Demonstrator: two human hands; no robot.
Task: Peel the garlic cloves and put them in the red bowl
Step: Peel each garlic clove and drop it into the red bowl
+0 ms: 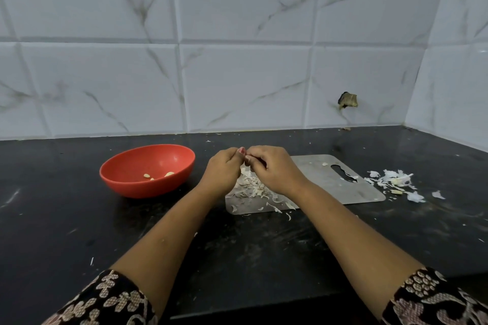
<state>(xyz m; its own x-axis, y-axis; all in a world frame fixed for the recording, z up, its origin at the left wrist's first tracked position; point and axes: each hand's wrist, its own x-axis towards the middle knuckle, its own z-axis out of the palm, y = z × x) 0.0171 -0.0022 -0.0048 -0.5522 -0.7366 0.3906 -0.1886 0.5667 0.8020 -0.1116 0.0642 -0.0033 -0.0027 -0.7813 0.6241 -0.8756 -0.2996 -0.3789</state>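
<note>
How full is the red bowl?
Nearly empty: the bowl holds only about three peeled cloves on its bottom.

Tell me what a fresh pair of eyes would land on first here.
The red bowl stands left on the black counter, holding a few peeled cloves. At centre the left hand and right hand meet, pinching what is probably a garlic clove, hidden by fingers, above a heap of peels on the steel board.

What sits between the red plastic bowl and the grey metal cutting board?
In the head view, only bare black countertop separates bowl and board; the left hand crosses in front of that gap.
</note>
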